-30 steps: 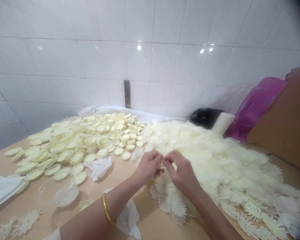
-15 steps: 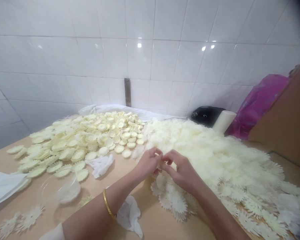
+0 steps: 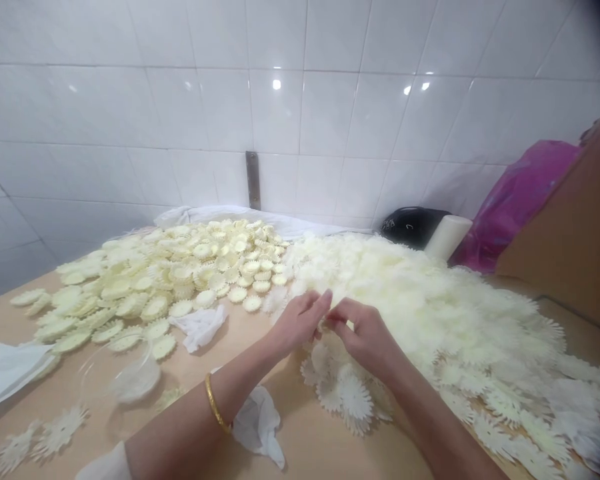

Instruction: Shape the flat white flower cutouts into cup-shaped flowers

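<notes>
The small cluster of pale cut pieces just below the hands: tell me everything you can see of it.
The cluster is a loose, overlapping heap of thin, off-white, flower-like pieces with notched edges, papery or fabric-like in look. They lie fanned at varied angles on the tan tabletop. Its lower edge shows plainly, while the right hand and its arm hide part of the upper right, so I cannot tell whether it joins the larger pile beyond, or whether the hand touches it.

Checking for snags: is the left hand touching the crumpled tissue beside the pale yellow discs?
Apart. The head view shows a strip of bare tabletop between the left hand and that crumpled tissue.
</notes>
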Tool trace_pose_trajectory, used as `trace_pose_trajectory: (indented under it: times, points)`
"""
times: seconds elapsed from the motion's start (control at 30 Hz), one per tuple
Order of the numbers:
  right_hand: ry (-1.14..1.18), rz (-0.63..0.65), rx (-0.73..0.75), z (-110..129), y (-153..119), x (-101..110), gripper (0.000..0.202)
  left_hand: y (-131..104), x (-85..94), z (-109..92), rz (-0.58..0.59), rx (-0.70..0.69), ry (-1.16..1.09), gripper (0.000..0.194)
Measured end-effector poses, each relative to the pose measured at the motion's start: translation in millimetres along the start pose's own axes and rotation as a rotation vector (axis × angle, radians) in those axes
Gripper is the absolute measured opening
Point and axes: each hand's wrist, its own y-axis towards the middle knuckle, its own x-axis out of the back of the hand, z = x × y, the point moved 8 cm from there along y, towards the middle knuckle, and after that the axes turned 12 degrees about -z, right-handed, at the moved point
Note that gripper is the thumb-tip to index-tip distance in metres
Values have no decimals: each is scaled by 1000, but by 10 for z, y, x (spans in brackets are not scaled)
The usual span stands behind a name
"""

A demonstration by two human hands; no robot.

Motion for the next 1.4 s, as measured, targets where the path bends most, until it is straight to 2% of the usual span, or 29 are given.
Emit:
trace_pose_trajectory:
  times: [0.27, 0.43, 0.6, 0.73, 0.87, 1.0, 1.1, 1.23, 1.4]
  points:
    - [17, -32, -33, -82, 23, 14, 18, -40, -72, -104, 154, -35, -92, 27]
    - [70, -18, -110, -110, 25, 26, 21, -25, -92, -49, 239, 16, -232, 30]
    - [166, -18, -177, -150, 33, 31, 21, 36, -65, 44, 197, 96, -348, 31]
    - [101, -84, -182, -205, 52, 85, 21, 71, -40, 120, 133, 185, -402, 20]
    - [43, -104, -129, -179, 58, 101, 23, 81, -16, 154, 74, 191, -399, 13]
    - [67, -112, -96, -136, 61, 109, 20, 58, -50, 158, 102, 184, -432, 17]
    - [95, -119, -136, -178, 64, 124, 21, 39, -97, 152, 156, 192, -468, 19]
    - [269, -118, -245, -261, 56, 105, 24, 25, -148, 177, 202, 271, -509, 22]
    - [664, -116, -438, -353, 22, 5, 28, 17, -187, 142, 278, 274, -603, 23]
